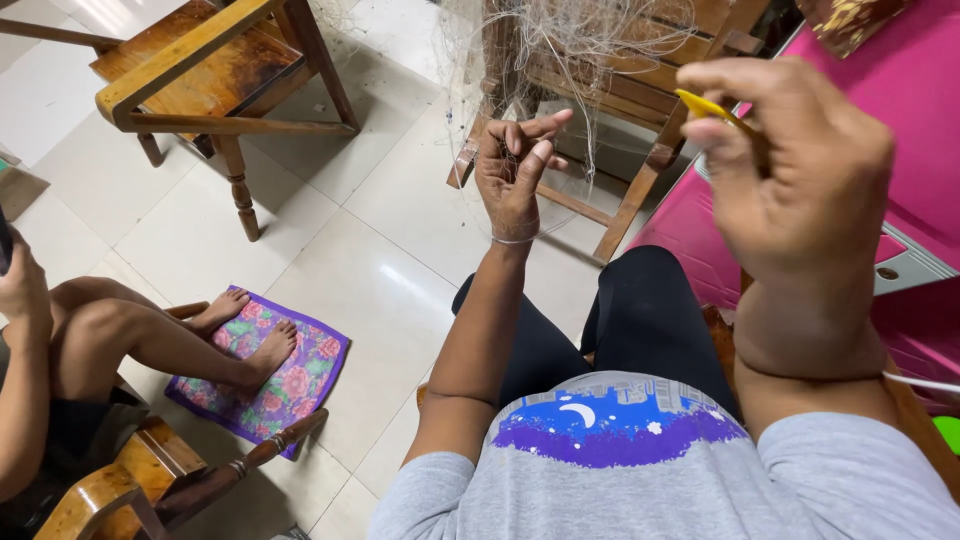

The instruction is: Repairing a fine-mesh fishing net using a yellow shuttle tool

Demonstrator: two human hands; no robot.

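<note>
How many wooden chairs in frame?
3. One chair stands at top left; a second chair at top centre has the fishing net draped over it; a third chair, bottom left, seats another person. More may lie outside the frame.

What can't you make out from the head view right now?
- Yellow tool: mostly hidden by the right hand.
- Fishing net: top cut off by the frame edge; strands too fine to trace at the left hand.
- Seated person: cut off at the left edge.
</note>
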